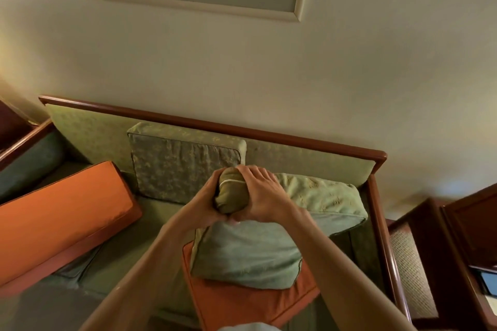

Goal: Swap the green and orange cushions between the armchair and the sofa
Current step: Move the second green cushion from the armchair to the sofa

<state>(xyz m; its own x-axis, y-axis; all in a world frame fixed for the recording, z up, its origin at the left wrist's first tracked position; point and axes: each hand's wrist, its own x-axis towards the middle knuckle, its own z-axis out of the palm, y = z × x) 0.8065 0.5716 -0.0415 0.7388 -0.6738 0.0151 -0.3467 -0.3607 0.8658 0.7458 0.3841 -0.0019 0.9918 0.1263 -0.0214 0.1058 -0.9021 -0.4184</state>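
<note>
Status, frame centre: your left hand (207, 203) and right hand (265, 196) clench one green cushion (250, 252) over the sofa (295, 154); orange cushion (61, 212) at left unmoved; swap looks unfinished.

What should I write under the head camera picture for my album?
Both hands, left hand and right hand, squeeze a green cushion above an orange cushion.

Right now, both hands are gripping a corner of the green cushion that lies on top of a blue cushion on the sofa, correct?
Not quite: in the head view both hands grip the green cushion corner, but it lies on an orange cushion, not a blue one.
</note>
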